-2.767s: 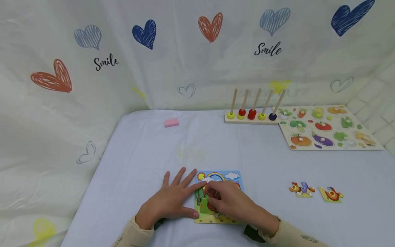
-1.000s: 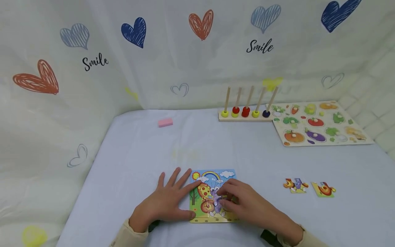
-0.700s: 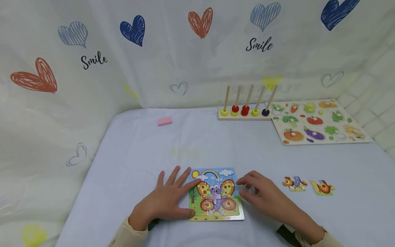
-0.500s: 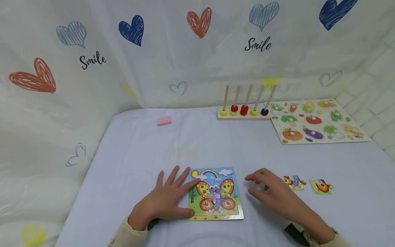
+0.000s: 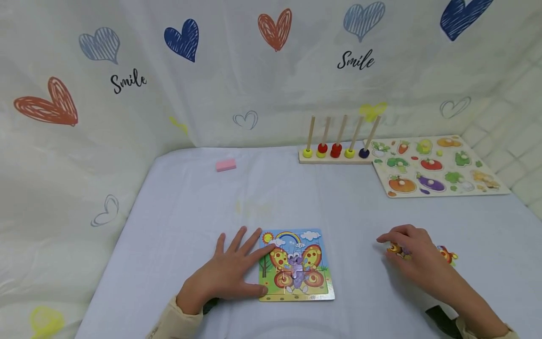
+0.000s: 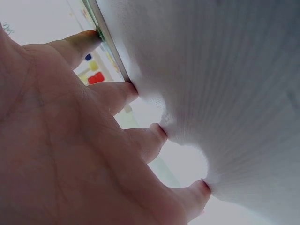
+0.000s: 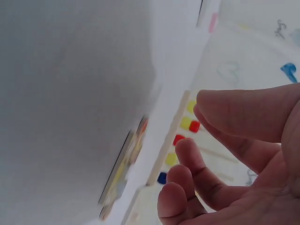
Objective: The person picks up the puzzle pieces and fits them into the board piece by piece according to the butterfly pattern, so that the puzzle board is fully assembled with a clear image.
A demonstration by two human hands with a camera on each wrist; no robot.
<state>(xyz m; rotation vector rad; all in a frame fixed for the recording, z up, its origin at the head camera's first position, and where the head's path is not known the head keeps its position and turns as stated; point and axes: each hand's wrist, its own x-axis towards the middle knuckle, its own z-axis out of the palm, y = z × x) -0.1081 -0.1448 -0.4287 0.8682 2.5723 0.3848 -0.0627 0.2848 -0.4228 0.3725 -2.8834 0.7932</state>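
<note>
My left hand [image 5: 226, 275] lies with fingers spread at the left side of a square butterfly jigsaw puzzle [image 5: 298, 268]; its index finger and thumb rest on the puzzle's edge, the other fingers on the cloth. Assembled pieces fill the puzzle's picture. My right hand [image 5: 421, 261] hovers over a loose jigsaw piece [image 5: 394, 248] with orange and purple parts, covering much of it. A gap shows between its thumb and fingers in the right wrist view, with nothing held. Behind the hand a second loose piece [image 5: 448, 255] is partly hidden.
Near the back wall stands a wooden bead-peg rack [image 5: 334, 160] with yellow, red and dark blue beads. A vegetable knob puzzle board [image 5: 457, 181] lies at the back right. Toward the back left is a pink block [image 5: 226, 165] on the white tablecloth [image 5: 190, 202].
My right hand has left the puzzle and moved right to the loose pieces. The butterfly picture is now uncovered. My left hand keeps its place at the puzzle's left edge.
</note>
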